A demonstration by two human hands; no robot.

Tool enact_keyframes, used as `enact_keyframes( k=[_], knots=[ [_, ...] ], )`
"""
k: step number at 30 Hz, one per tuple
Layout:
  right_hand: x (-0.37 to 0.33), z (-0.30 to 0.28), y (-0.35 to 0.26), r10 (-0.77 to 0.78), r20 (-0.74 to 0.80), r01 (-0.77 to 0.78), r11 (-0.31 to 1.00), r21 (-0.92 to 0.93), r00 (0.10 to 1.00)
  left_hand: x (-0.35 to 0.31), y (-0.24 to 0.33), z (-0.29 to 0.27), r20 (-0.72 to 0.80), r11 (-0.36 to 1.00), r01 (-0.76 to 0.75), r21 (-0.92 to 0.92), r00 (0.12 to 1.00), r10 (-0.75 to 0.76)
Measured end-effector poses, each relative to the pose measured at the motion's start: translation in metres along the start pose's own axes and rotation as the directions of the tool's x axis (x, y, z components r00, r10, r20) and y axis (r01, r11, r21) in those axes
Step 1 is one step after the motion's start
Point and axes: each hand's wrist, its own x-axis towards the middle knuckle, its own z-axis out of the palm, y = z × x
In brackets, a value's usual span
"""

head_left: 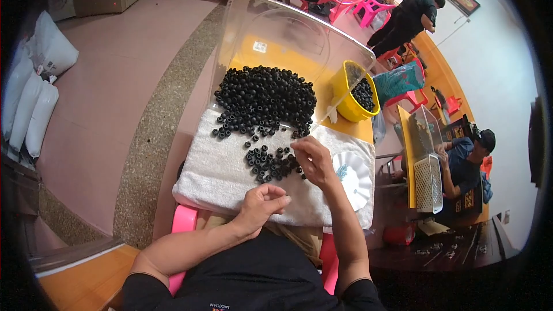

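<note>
A: Where are the loose black beads lying in relation to the hands?

B: They are lying in a scattered cluster on the white towel, just left of the right hand and just beyond the left hand.

A: And how are those hands standing?

B: The right hand is hanging with fingers bent and tips close together; the left is curling loosely, thumb near forefinger. Whether either is holding a bead, one cannot tell.

A: What else is sitting around them?

B: A big bead pile is filling the near part of a clear plastic bin and spilling onto the towel. A yellow tub, also containing dark pieces, is standing to the right. Nearer, a white fluted plate is holding small bluish bits.

A: Is anything standing in the way?

B: The right hand is coming between cluster and plate; the bin's clear side is standing between pile and tub.
</note>
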Motion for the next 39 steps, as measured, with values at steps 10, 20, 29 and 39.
enact_keyframes(
  k=[10,20,29,39],
  knots=[
    [-0.069,-0.001,-0.026,0.244,0.166,-0.295,0.786,0.543,0.955,-0.001,-0.001,0.002,0.012,1.0,-0.025,0.009,1.0,0.025],
    [-0.082,-0.011,-0.04,0.135,0.314,-0.288,0.807,0.516,0.94,0.003,-0.009,-0.002,0.09,0.992,-0.094,0.084,0.992,0.086],
    [-0.084,-0.007,-0.045,0.226,0.334,-0.384,0.744,0.546,0.915,0.002,-0.009,-0.002,0.099,0.992,-0.085,0.089,0.992,0.076],
    [-0.092,-0.011,-0.032,0.285,0.404,-0.493,0.57,0.657,0.869,0.001,-0.008,-0.001,0.096,0.988,-0.06,0.143,0.994,0.047]
  ],
)
